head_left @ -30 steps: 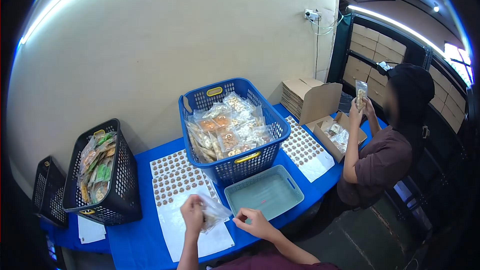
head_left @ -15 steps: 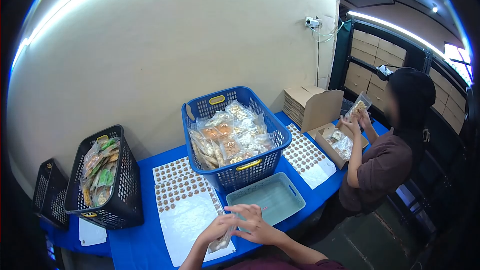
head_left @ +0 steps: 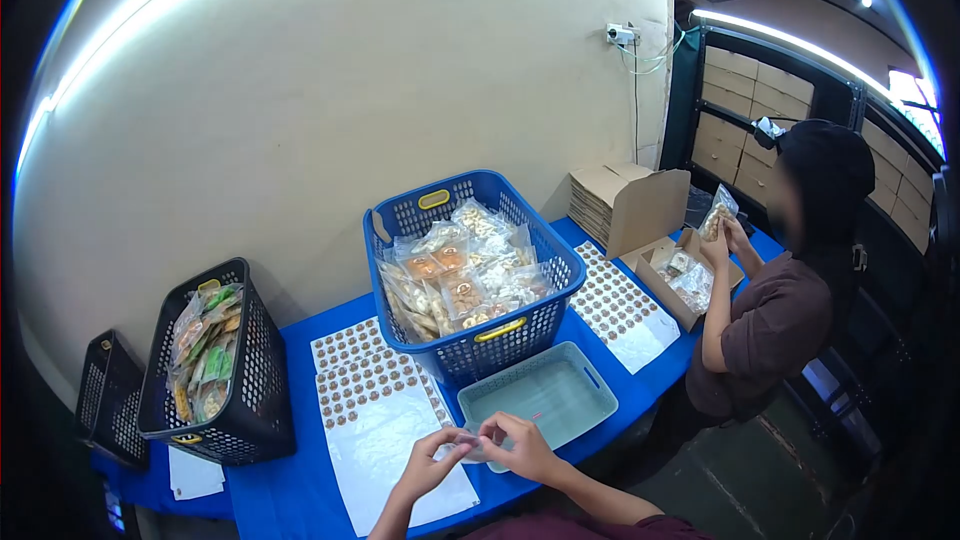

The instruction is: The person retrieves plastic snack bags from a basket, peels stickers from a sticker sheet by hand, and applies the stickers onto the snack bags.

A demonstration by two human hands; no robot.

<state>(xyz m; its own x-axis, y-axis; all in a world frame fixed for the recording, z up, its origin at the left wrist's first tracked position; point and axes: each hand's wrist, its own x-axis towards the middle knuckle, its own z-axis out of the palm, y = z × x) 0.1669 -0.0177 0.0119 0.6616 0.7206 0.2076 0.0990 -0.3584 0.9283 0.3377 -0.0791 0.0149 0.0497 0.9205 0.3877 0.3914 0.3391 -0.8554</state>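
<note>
With fingers nearly closed, our left hand (head_left: 432, 462) and right hand (head_left: 524, 450) pinch a clear packet (head_left: 472, 447) — from it, the green tray (head_left: 572, 398) lies toward two o'clock, the blue basket (head_left: 480, 355) toward twelve.

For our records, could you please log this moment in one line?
left hand: pinching plastic bag | right hand: at same bag | teal tray: beside blue basket

basket (head_left: 523, 338) of packets (head_left: 462, 250), centre, on the table (head_left: 270, 475); tray (head_left: 590, 426) in front of it; sticker sheets (head_left: 375, 430) at front left; open box (head_left: 735, 280) at right, stacked cartons (head_left: 590, 202) behind.
</note>
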